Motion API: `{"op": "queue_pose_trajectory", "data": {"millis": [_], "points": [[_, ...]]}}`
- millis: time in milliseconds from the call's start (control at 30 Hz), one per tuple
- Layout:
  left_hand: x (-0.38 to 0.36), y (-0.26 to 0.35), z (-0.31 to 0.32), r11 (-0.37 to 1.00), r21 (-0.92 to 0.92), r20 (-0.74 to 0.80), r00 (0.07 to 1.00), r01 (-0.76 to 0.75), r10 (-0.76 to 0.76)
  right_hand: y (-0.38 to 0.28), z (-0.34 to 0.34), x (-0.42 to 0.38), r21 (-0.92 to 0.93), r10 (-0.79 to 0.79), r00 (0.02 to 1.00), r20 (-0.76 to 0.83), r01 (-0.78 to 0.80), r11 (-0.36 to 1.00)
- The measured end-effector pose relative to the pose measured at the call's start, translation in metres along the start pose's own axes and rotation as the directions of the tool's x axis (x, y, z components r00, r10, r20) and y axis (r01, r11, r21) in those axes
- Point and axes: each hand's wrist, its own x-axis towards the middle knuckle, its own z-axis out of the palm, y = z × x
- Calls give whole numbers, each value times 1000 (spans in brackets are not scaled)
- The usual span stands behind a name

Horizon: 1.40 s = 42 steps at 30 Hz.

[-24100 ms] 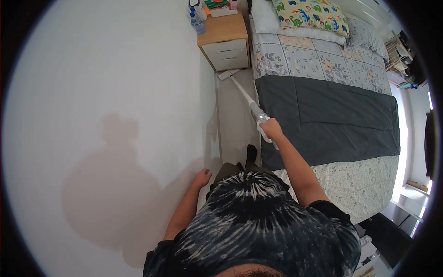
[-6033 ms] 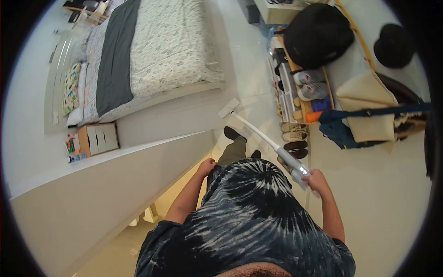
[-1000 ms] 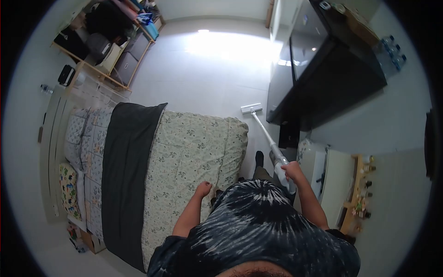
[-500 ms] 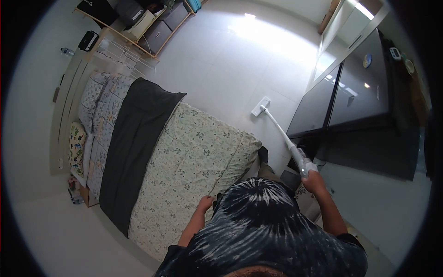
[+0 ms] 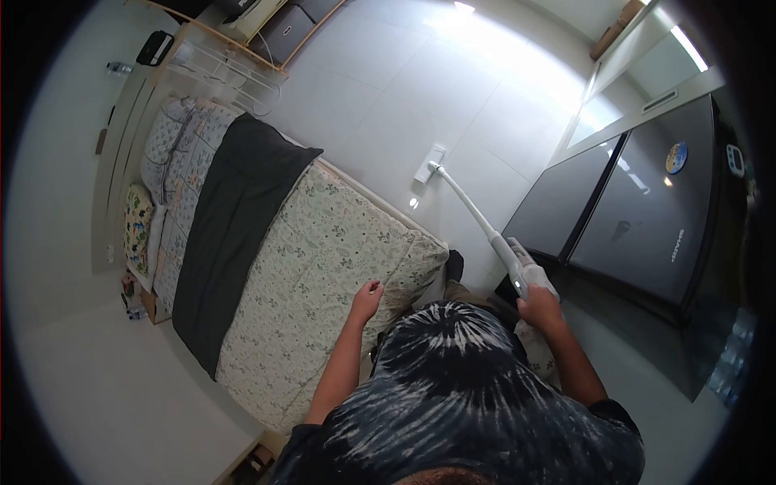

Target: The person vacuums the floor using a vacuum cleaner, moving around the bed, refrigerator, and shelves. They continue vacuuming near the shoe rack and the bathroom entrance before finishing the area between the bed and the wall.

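Note:
My right hand [image 5: 539, 307] is wrapped around the handle of a white and grey cordless stick vacuum cleaner [image 5: 517, 263]. Its long white tube [image 5: 469, 204] slants away to the flat floor head [image 5: 431, 165], which rests on the pale tiles beyond the foot of the bed. Over the mattress edge, my left hand [image 5: 368, 299] hovers with loosely bent fingers and nothing in it. Below it spreads the green patterned bedsheet [image 5: 323, 259].
A dark two-door fridge [image 5: 638, 202] stands to the right of the vacuum cleaner. The bed, with a dark grey blanket [image 5: 230, 218] across it, takes up the left side. Farther back are a white wire rack [image 5: 226, 81] and a wooden-framed shelf with grey boxes [image 5: 283, 36].
The vacuum's floor head has shifted left and farther away across the tiles. My left hand has risen forward over the bed, and the view has turned slightly, showing more of the fridge.

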Motion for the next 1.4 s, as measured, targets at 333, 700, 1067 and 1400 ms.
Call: {"op": "queue_pose_trajectory", "data": {"millis": [333,700,1067,1400], "points": [[-68,-105,24,948,52,70,946,313,-316,0,-27,9,-42,17,999,35,-16,999],[-35,-161,11,983,133,321,933,126,-163,12,66,-115,366,218,976,-17,-197,910],[45,-172,-61,939,307,319,946,-158,55,-30,215,-250,769,471,863,184,-425,478],[22,-161,-46,520,682,645,758,-515,-96,-80,328,-347,869,603,733,315,-478,127]]}}
